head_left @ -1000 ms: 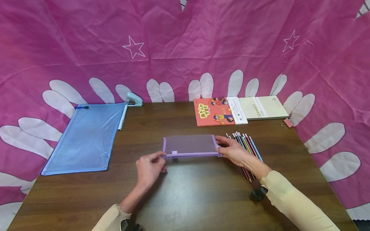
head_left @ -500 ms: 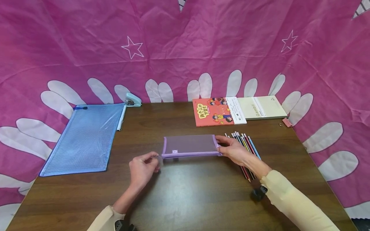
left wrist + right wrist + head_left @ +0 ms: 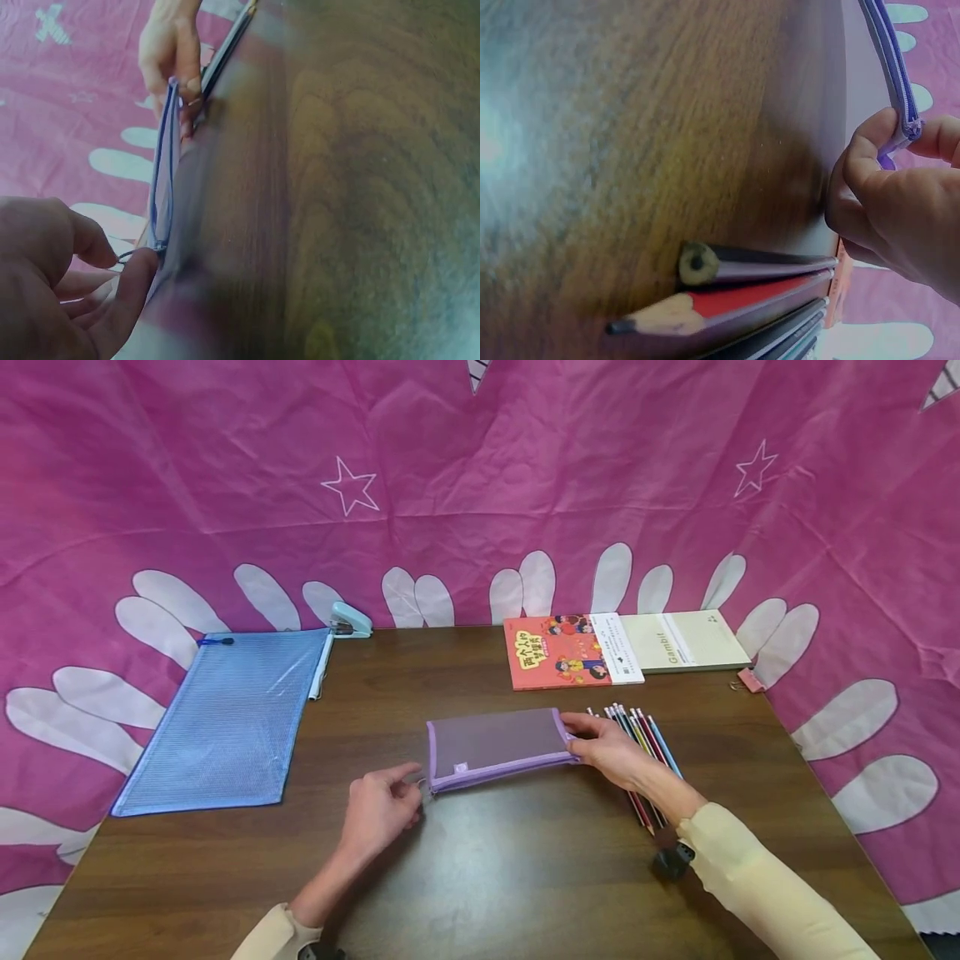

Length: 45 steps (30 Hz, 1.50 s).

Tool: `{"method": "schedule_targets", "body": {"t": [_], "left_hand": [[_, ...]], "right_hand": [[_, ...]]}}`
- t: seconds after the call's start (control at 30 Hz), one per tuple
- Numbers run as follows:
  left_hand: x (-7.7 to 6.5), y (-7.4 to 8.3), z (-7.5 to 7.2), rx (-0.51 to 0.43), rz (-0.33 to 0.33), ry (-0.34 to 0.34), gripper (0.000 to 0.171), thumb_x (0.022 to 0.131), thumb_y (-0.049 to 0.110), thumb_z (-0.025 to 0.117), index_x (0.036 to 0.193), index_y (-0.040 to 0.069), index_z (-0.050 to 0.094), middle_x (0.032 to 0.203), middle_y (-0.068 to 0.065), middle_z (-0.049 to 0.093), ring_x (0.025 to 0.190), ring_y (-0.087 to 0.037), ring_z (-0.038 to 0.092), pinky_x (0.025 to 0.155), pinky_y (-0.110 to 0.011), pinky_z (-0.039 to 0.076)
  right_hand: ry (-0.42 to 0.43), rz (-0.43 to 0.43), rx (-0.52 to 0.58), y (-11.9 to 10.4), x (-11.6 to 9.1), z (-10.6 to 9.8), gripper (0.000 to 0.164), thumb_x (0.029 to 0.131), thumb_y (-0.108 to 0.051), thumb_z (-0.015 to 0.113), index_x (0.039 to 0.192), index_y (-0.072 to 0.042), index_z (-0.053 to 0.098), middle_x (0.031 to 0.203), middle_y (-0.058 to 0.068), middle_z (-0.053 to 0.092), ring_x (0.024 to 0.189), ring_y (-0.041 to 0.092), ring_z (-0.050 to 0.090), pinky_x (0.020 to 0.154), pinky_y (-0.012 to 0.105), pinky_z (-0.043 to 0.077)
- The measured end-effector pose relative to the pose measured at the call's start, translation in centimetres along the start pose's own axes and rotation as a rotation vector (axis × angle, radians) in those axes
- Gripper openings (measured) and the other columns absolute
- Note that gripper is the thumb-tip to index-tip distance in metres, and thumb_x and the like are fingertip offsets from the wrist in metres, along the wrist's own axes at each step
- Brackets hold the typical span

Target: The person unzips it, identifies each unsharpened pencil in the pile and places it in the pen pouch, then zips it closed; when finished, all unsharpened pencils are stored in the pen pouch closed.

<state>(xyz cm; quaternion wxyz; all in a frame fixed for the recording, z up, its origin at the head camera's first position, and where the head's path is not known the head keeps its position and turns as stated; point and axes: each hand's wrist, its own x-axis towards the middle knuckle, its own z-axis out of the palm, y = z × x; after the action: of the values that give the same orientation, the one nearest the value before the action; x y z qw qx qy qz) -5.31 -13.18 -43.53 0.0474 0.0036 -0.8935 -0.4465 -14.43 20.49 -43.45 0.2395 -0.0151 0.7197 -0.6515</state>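
Note:
A flat see-through pouch with purple edging (image 3: 498, 742) is held over the middle of the table, its zipper side facing me. My right hand (image 3: 603, 752) pinches its right end between thumb and fingers; the right wrist view shows the zipper's corner (image 3: 909, 129) there. By the pouch's left front corner is my left hand (image 3: 381, 806), index finger and thumb apart. Between those fingertips, the left wrist view shows a thin pull loop (image 3: 124, 256) at the zipper slider (image 3: 159, 246). Two purple edges run from the slider, with a narrow gap between them.
Several pencils (image 3: 637, 727) lie under and beside my right wrist. A blue mesh zip bag (image 3: 225, 727) and a light blue stapler (image 3: 351, 620) are at left. An orange book (image 3: 555, 652) and a pale green notebook (image 3: 682, 642) lie at the back, near a pink clip (image 3: 752, 680).
My left hand first drew the pull loop leftward, then came back right and its fingers parted. The pouch's left end has swung down toward me. My right hand keeps its grip.

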Motion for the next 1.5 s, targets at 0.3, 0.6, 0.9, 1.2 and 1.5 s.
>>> {"method": "schedule_targets", "body": {"t": [0.3, 0.6, 0.9, 1.2, 1.5], "left_hand": [[0.4, 0.7, 0.8, 0.173, 0.181, 0.028, 0.024, 0.08, 0.002, 0.075, 0.104, 0.003, 0.078, 0.069, 0.003, 0.063, 0.056, -0.008, 0.052, 0.051, -0.027, 0.043], [1.9, 0.8, 2.6, -0.068, 0.377, -0.089, 0.038, 0.075, 0.0, 0.083, 0.112, 0.001, 0.075, 0.104, -0.008, 0.072, 0.084, -0.022, 0.066, 0.072, -0.035, 0.054], [2.8, 1.3, 3.9, 0.051, 0.528, -0.206, 0.049, 0.073, 0.008, 0.086, 0.119, 0.003, 0.073, 0.114, -0.012, 0.067, 0.106, -0.031, 0.059, 0.086, -0.047, 0.048], [2.5, 1.4, 4.8, 0.208, 0.528, -0.277, 0.063, 0.071, 0.02, 0.089, 0.129, 0.011, 0.069, 0.121, -0.013, 0.059, 0.112, -0.034, 0.051, 0.091, -0.055, 0.038], [2.4, 1.4, 4.8, 0.172, 0.481, -0.3, 0.052, 0.076, 0.009, 0.084, 0.126, 0.012, 0.071, 0.119, -0.012, 0.06, 0.11, -0.032, 0.052, 0.09, -0.053, 0.039]], "right_hand": [[0.019, -0.03, -0.086, -0.1, 0.1, -0.3, 0.058, 0.092, 0.006, 0.055, 0.147, 0.01, 0.038, 0.131, 0.028, 0.042, 0.109, 0.033, 0.046, 0.081, 0.029, 0.047], [0.034, -0.049, -0.32, -0.6, 0.2, -0.1, 0.053, 0.089, -0.002, 0.064, 0.14, 0.004, 0.051, 0.128, 0.025, 0.053, 0.105, 0.034, 0.051, 0.081, 0.032, 0.047], [0.017, -0.133, -0.563, -0.7, 0.8, 0.0, 0.049, 0.089, -0.006, 0.065, 0.136, 0.001, 0.056, 0.121, 0.02, 0.059, 0.098, 0.033, 0.054, 0.078, 0.037, 0.049], [0.022, -0.209, -0.676, -1.3, 1.7, 0.1, 0.047, 0.087, -0.004, 0.067, 0.133, 0.005, 0.059, 0.117, 0.021, 0.06, 0.103, 0.035, 0.055, 0.089, 0.048, 0.048], [0.032, -0.244, -0.718, -1.2, 1.9, 0.1, 0.046, 0.087, -0.004, 0.067, 0.131, 0.006, 0.06, 0.114, 0.021, 0.062, 0.103, 0.034, 0.054, 0.089, 0.048, 0.048]]}}
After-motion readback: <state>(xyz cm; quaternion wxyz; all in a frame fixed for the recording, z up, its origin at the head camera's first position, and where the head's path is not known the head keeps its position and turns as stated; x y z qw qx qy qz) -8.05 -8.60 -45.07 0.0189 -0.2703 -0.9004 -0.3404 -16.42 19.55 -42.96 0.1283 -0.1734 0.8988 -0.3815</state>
